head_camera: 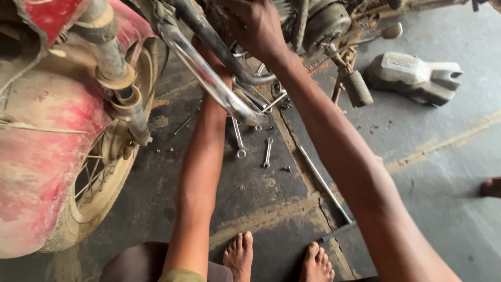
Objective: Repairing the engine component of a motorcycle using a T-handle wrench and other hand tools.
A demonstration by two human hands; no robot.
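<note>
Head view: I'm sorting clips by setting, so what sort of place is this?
Probably a motorcycle repair shop or roadside garage: a muddy red motorcycle on stained concrete, spanners lying loose on the floor, and a removed grey cover set aside.

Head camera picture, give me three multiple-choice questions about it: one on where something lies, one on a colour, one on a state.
1. Where do the two small spanners lie?
A. on the floor between the person's arms
B. on the grey cover
C. in the right hand

2. What colour is the mudguard over the front wheel?
A. blue
B. red
C. green

3. How are the person's feet?
A. in boots
B. in sandals
C. bare

Answers: 1 A, they rest on the dark floor below the exhaust pipe. 2 B, dusty red paint shows. 3 C, the toes are uncovered.
</note>
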